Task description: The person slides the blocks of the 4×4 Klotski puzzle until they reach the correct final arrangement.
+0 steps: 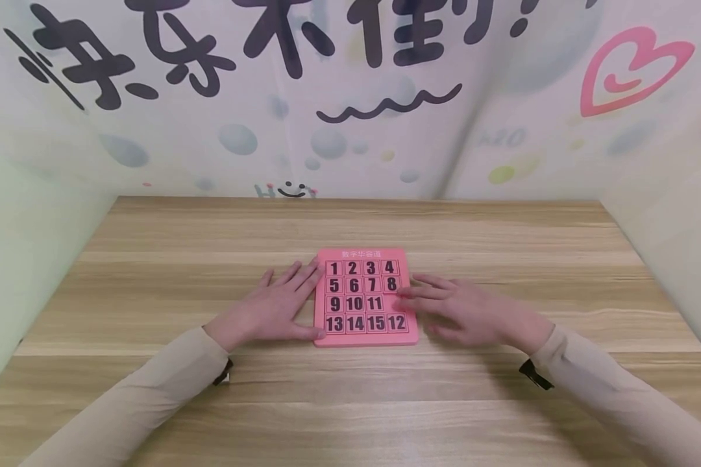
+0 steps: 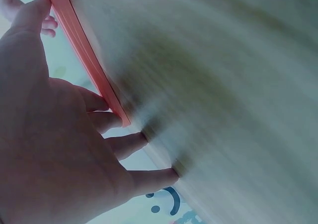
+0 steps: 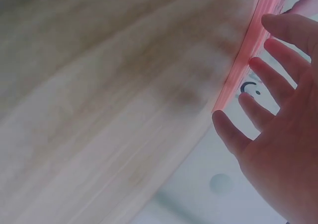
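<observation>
A pink sliding number puzzle (image 1: pixel 365 340) lies flat in the middle of the table. Its rows read 1 to 4, 5 to 8, then 9, 10, 11 and a gap, and 13, 14, 15, 12 at the bottom. My left hand (image 1: pixel 274 311) rests with spread fingers along the puzzle's left edge, the thumb at the lower left corner; in the left wrist view the thumb (image 2: pixel 34 15) is at the pink side. From the right, my right hand (image 1: pixel 473 311) reaches in with extended fingers, tips over the gap between tile 8 (image 1: pixel 391 284) and tile 12 (image 1: pixel 396 323).
The puzzle lies on a wood-grain table (image 1: pixel 350 415). Behind it rises a white wall (image 1: pixel 210 155) with black writing, bubbles and a pink heart; pale side panels flank the table. Both forearms have light sleeves and a dark wrist strap.
</observation>
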The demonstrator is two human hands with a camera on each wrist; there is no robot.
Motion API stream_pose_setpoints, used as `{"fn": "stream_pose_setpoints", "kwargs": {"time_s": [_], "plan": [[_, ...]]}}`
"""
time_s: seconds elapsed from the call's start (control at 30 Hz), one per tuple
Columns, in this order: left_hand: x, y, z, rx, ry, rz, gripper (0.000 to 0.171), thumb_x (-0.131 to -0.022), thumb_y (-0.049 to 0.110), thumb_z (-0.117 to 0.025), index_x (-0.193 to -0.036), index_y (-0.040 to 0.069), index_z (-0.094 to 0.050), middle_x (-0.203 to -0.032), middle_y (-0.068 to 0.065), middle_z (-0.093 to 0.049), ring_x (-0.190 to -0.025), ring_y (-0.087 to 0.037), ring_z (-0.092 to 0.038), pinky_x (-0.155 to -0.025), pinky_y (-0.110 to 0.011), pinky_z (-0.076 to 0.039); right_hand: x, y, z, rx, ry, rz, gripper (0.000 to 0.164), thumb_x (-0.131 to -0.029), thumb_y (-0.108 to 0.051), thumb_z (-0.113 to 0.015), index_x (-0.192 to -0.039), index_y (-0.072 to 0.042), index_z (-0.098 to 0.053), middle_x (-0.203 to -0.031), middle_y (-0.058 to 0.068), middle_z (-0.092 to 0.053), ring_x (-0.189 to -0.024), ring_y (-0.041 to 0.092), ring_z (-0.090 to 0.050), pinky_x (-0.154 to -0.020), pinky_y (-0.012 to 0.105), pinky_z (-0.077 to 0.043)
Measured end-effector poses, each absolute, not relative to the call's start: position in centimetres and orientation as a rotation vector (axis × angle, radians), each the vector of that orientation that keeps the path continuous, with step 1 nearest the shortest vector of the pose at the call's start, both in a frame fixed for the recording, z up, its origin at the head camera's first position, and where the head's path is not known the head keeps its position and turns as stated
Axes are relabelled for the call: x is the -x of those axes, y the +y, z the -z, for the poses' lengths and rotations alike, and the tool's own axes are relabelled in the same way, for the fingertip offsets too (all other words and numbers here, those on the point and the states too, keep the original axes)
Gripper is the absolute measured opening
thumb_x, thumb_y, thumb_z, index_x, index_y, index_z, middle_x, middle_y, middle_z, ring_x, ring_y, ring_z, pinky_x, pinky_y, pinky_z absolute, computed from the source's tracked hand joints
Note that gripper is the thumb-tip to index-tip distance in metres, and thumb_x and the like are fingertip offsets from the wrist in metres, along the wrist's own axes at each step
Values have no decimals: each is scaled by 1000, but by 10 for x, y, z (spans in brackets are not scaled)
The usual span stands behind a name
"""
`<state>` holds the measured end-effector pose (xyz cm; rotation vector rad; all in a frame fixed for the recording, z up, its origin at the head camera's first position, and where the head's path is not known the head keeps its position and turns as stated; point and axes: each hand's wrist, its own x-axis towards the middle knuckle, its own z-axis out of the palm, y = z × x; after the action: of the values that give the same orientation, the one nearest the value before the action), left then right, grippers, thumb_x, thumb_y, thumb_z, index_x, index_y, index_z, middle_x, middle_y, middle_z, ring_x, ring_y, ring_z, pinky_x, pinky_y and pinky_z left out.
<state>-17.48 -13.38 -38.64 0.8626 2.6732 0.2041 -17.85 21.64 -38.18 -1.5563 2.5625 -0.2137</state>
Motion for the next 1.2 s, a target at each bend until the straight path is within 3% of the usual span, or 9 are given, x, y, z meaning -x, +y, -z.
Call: {"fn": "stream_pose_setpoints", "kwargs": {"time_s": [0.27,0.87,1.2], "plan": [[175,-134,386,-874,2677,-190,106,-83,74,-49,-155,6,-10,-160,-10,-1,-144,-38,-7,-108,-67,-9,171,217,386,1655,2590,202,52,-95,-28,-57,-143,-9,-48,-147,6,-44,-137,35,-34,-109,54,-29],[175,-134,387,-867,2676,-194,105,-84,73,-49,-155,7,-10,-160,-10,-1,-144,-38,-6,-109,-66,-7,156,221,381,1709,2559,124,60,-87,-28,-66,-142,-12,-50,-147,7,-45,-134,34,-38,-106,61,-29],[175,-134,386,-865,2672,-197,105,-84,73,-49,-155,7,-10,-160,-10,0,-144,-38,-6,-109,-66,-6,154,222,386,1845,2560,264,53,-85,-25,-69,-135,-12,-58,-140,11,-52,-127,35,-46,-102,59,-35]]}}
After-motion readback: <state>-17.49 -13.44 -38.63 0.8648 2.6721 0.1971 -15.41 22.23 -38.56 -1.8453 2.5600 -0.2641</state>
